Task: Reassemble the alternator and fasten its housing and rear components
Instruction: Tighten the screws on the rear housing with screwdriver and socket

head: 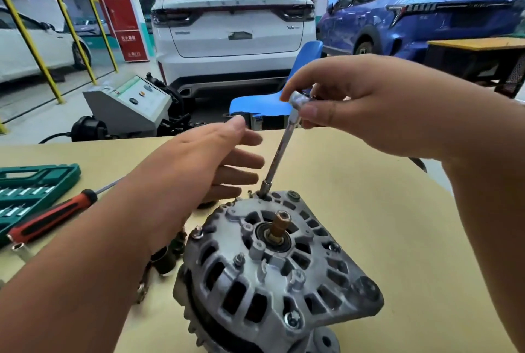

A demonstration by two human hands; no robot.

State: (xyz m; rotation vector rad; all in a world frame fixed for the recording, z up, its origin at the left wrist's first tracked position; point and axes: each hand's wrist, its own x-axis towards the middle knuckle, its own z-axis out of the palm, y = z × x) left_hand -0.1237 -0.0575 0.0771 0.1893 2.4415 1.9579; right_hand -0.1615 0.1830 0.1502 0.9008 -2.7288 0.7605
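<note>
Steel driver [280,151] slants down-left from your right hand [369,114], which pinches its top, socket end on the far rim of the alternator [255,273] below your fingers; your left hand [199,162], fingers straight and spread, hovers just left of the shaft.

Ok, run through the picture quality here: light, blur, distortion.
Head view: the light is even, with only soft shadows on the table around the alternator, which is sharp. Head view: there is slight glare on the top of the socket driver gripped by the right hand. Head view: the left hand is slightly smeared and the white car is soft. Head view: the wide-angle bend tilts the yellow posts.
</note>
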